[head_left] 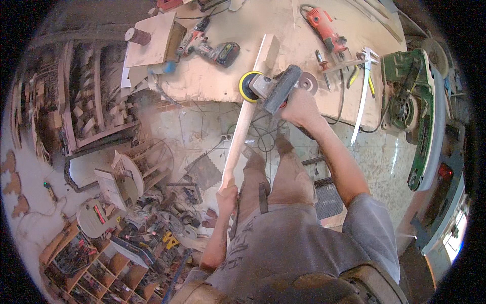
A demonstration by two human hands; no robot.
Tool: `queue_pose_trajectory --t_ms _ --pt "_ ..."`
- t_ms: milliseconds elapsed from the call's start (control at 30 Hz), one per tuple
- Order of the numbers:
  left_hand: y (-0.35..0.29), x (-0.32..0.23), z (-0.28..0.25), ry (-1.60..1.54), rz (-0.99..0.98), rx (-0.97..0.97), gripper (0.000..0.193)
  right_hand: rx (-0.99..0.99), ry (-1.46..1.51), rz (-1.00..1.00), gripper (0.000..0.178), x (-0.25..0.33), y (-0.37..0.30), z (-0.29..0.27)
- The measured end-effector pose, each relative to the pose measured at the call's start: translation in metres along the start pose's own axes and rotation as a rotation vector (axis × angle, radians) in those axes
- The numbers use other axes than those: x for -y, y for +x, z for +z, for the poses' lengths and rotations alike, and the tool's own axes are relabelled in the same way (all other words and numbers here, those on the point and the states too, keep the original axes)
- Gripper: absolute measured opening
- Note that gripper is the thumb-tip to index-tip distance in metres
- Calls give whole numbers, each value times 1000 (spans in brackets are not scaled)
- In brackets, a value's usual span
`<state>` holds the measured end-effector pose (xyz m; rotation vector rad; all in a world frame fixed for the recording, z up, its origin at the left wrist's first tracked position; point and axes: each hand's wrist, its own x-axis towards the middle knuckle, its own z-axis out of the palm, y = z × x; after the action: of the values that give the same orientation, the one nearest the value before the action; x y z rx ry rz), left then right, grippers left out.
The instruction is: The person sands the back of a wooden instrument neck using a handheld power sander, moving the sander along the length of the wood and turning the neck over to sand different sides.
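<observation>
My left hand (227,199) is closed around the near end of a long pale wooden bar (240,142). The bar slants away from me, and its far part lies over the edge of the workbench (202,83). In my right hand (300,108) is an angle grinder (283,90) with a dark body, gripped from the right side. Its round sanding disc (247,87), rimmed in yellow, meets the bar near the bench edge; I cannot tell whether it is spinning. The fingers of my right hand are partly hidden behind the tool.
On the bench are a cordless drill (221,52), a red power tool (328,31), a loose disc (307,83), a caliper (365,91) and a wooden box (152,39). A green belt sander (405,76) stands right. Cables (263,136) lie on the floor; wood racks (68,96) stand left.
</observation>
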<state>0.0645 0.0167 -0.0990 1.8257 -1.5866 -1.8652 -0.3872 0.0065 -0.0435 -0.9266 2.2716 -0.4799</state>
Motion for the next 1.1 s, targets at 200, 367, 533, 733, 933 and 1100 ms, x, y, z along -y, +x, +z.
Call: queue_pose_trajectory --t_ms 200,367,533,733,933,1100 --pt "-1 15 3 68 -79 -98 17 14 21 -216 47 4 -40 21" --pt "-1 -2 -2 137 -53 18 22 -108 92 -133 44 -3 -19 16" --pt "-4 17 0 273 -16 -107 34 122 -98 -177 47 12 -54 25" --pt "-25 -43 24 318 -142 -171 46 16 -48 -72 49 15 -34 -19" --pt "-21 -8 25 208 189 -207 30 76 -119 -143 47 8 -46 -9" --pt "-21 -9 29 246 223 -212 19 74 -107 -142 49 -10 -37 -10"
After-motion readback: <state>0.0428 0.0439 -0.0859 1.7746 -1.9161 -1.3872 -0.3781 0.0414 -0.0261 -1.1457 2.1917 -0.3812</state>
